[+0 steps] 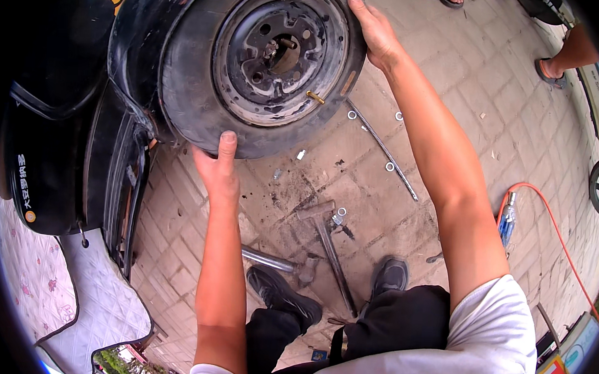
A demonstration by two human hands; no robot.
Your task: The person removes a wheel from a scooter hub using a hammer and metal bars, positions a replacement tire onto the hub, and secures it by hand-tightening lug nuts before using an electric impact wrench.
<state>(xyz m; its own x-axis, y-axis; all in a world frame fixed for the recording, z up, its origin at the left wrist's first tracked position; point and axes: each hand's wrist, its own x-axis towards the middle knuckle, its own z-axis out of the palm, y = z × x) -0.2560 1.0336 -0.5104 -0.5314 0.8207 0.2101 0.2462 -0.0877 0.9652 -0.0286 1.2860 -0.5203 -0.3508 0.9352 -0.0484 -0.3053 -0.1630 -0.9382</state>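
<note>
A black wheel (pixel 190 80), a tyre on a worn steel rim, stands upright at the vehicle's dark wheel arch (pixel 127 56). My left hand (pixel 217 172) grips its lower edge, thumb on the sidewall and fingers hidden behind the rubber. On the right side of the tyre, my right hand (pixel 376 34) is closed around the tread, its thumb up along the edge. A brass valve stem (pixel 316 98) sticks out from the rim. Through the rim's centre hole part of a hub or shaft (pixel 273 50) shows. Whether the wheel touches the hub, I cannot tell.
On the brick paving lie a long metal bar (pixel 386 153), a hammer (pixel 330 246), a metal tube (pixel 267 258) and several nuts or rings (pixel 390 167). An orange hose (pixel 556 224) with an air tool (pixel 508 222) runs at right. A bystander's sandalled foot (pixel 553 71) stands far right.
</note>
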